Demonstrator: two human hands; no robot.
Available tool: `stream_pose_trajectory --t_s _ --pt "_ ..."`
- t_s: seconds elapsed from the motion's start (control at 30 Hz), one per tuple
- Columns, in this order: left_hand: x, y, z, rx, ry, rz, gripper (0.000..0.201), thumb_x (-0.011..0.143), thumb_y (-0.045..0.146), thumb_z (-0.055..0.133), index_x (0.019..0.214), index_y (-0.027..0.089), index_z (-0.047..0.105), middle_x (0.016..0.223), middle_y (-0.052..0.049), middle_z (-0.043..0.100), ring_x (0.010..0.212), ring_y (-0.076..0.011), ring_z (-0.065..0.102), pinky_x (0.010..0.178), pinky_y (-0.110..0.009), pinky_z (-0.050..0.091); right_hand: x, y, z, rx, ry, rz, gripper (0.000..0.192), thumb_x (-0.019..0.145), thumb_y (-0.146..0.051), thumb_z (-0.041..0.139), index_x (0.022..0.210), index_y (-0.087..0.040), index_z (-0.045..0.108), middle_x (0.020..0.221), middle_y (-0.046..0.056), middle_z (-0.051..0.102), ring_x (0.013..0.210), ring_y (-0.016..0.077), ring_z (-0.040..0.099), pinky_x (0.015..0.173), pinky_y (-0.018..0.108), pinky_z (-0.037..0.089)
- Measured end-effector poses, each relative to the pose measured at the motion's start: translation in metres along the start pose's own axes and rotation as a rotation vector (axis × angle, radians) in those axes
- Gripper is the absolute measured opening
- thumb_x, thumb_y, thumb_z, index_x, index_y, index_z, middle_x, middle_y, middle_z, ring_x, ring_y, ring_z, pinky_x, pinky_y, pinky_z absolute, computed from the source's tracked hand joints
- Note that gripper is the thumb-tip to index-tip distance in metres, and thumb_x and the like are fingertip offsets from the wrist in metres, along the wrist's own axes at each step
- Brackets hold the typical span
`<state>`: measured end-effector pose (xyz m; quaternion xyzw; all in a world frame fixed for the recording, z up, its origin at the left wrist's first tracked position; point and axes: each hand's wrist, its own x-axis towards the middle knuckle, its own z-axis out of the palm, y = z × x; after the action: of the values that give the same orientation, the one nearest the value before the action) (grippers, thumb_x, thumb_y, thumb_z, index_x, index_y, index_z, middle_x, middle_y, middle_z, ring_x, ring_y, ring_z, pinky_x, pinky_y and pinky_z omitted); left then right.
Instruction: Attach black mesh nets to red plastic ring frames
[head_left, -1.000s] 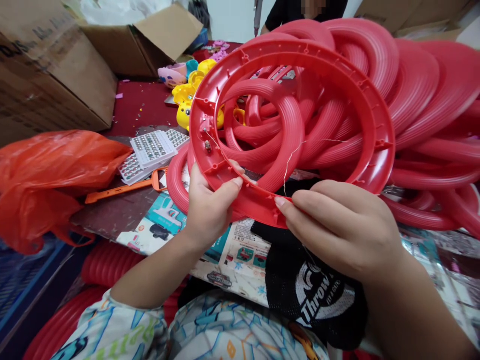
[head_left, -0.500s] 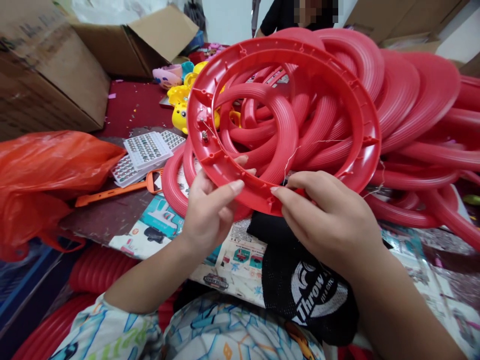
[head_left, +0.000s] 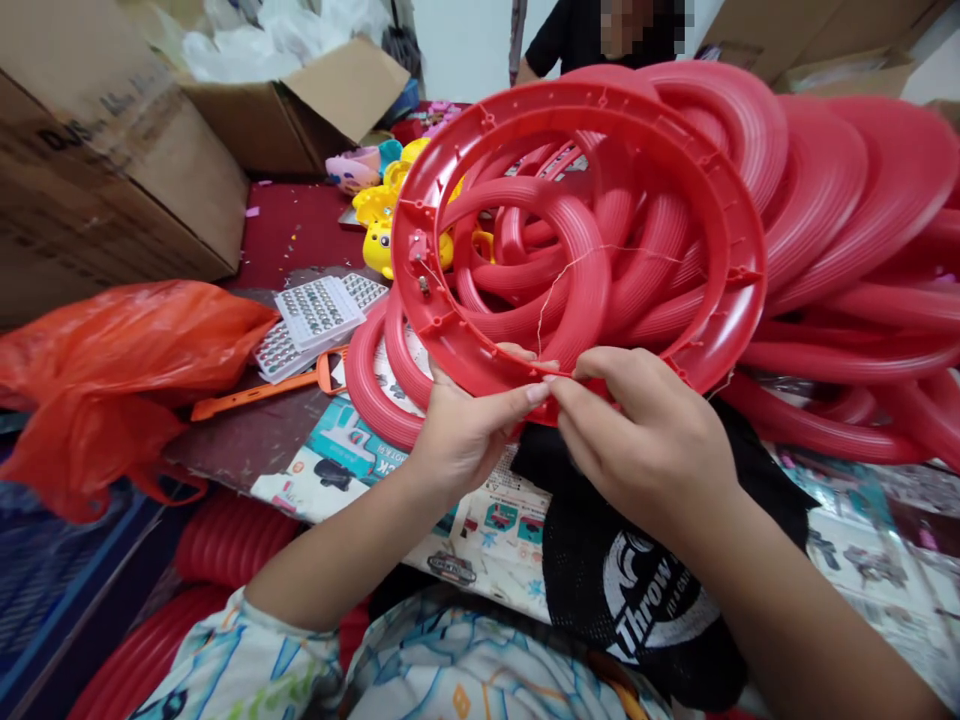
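Note:
A large red plastic ring (head_left: pixel 739 225), its hollow ribbed side facing me, is tilted up in front of me. My left hand (head_left: pixel 469 430) is closed on its near rim, thumb on top and fingers underneath. Right beside that thumb, my right hand (head_left: pixel 649 430) pinches the same rim, the fingertips of both hands nearly touching. A thin pale wire (head_left: pixel 551 295) rises from near the fingertips and loops across the ring's opening; where it ends at my fingers is hidden. Inside the channel at the left sits a small metal part (head_left: pixel 424 285) with wire on it.
Many ribbed red rings (head_left: pixel 810 200) are heaped behind and to the right. At left lie an orange plastic bag (head_left: pixel 127 340), trays of small round parts (head_left: pixel 319 312) and an orange strip (head_left: pixel 255 393). Cardboard boxes (head_left: pixel 112 170) and yellow toy pieces (head_left: pixel 379 245) stand farther back. A person (head_left: pixel 566 35) is opposite.
My left hand has slid right along the rim, its thumb now meeting my right fingertips. The wire loop has shifted left and higher across the opening. The whole view has moved slightly.

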<state>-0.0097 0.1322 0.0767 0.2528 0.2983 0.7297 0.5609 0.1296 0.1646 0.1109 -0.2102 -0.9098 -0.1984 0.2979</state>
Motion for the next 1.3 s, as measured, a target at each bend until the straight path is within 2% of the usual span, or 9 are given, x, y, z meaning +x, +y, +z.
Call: stream_pose_trajectory --t_s 0.07,0.2,0.33,0.53,0.67,0.83,0.97,1.17,1.3 --pt "0.002 0.003 -0.005 0.007 -0.005 -0.045 0.039 0.062 0.01 0.08 0.096 0.021 0.064 0.077 0.001 0.072 0.074 -0.0132 0.07 0.074 -0.023 0.059 -0.001 -0.002 0.0 0.028 0.037 0.032 0.015 0.087 -0.014 0.057 0.091 -0.008 0.071 0.082 0.011 0.065 0.072 0.0187 0.056 0.064 0.031 0.051" --pt "0.002 0.007 -0.01 -0.072 0.044 -0.105 0.032 0.067 0.004 0.074 0.093 0.021 0.067 0.084 0.001 0.073 0.082 -0.0108 0.07 0.076 -0.017 0.058 -0.003 -0.003 0.002 0.088 0.077 0.052 0.018 0.088 -0.009 0.055 0.099 -0.005 0.069 0.081 0.011 0.066 0.076 0.0187 0.058 0.07 0.032 0.054" --pt "-0.002 0.003 -0.004 -0.149 0.052 -0.07 0.023 0.071 0.005 0.072 0.089 0.019 0.067 0.084 0.001 0.073 0.084 -0.0093 0.07 0.08 -0.016 0.057 -0.003 -0.003 0.004 0.129 0.102 0.019 0.021 0.088 -0.006 0.054 0.106 -0.002 0.065 0.085 0.013 0.068 0.081 0.0201 0.061 0.076 0.035 0.056" --pt "-0.003 -0.004 0.002 -0.115 0.079 0.089 0.038 0.066 0.001 0.075 0.095 0.021 0.061 0.081 0.004 0.071 0.077 -0.0071 0.068 0.078 -0.017 0.056 -0.001 -0.005 0.003 0.136 0.104 -0.025 0.024 0.086 -0.005 0.056 0.109 -0.001 0.061 0.086 0.013 0.068 0.081 0.0209 0.062 0.076 0.036 0.057" --pt "-0.005 -0.003 -0.005 -0.075 0.097 0.101 0.041 0.064 0.001 0.073 0.096 0.02 0.057 0.078 0.003 0.07 0.073 -0.0083 0.067 0.073 -0.019 0.056 0.001 -0.007 -0.002 0.167 0.052 -0.049 0.026 0.088 -0.007 0.055 0.113 -0.004 0.057 0.086 0.012 0.068 0.08 0.0198 0.061 0.075 0.036 0.058" --pt "-0.008 -0.005 -0.009 -0.062 0.126 0.106 0.036 0.062 0.001 0.07 0.088 0.02 0.053 0.074 0.004 0.069 0.069 -0.0084 0.065 0.07 -0.02 0.056 0.003 -0.009 -0.006 0.22 0.01 -0.008 0.02 0.09 -0.01 0.054 0.11 -0.012 0.056 0.089 0.008 0.068 0.083 0.0169 0.062 0.079 0.031 0.056" --pt "-0.009 -0.004 -0.01 -0.027 0.163 0.093 0.038 0.059 0.003 0.073 0.087 0.02 0.053 0.076 0.003 0.069 0.069 -0.0096 0.065 0.072 -0.024 0.057 0.004 -0.009 -0.007 0.289 -0.017 0.073 0.016 0.088 -0.01 0.054 0.103 -0.013 0.058 0.08 0.003 0.065 0.074 0.0145 0.061 0.07 0.028 0.055" --pt "-0.012 -0.005 -0.014 0.036 0.151 0.121 0.033 0.061 0.005 0.074 0.084 0.019 0.056 0.072 0.002 0.069 0.071 -0.0097 0.064 0.073 -0.022 0.055 0.002 -0.008 -0.012 0.324 -0.006 0.036 0.019 0.091 -0.014 0.054 0.109 -0.011 0.058 0.095 0.007 0.069 0.085 0.0152 0.064 0.078 0.028 0.055" --pt "-0.012 -0.004 -0.012 0.003 0.135 0.127 0.037 0.06 0.003 0.073 0.087 0.02 0.053 0.073 0.003 0.069 0.07 -0.0096 0.064 0.073 -0.023 0.056 0.002 -0.007 -0.013 0.233 -0.028 0.028 0.017 0.091 -0.015 0.055 0.107 -0.011 0.058 0.088 0.006 0.069 0.078 0.0157 0.062 0.073 0.03 0.055"
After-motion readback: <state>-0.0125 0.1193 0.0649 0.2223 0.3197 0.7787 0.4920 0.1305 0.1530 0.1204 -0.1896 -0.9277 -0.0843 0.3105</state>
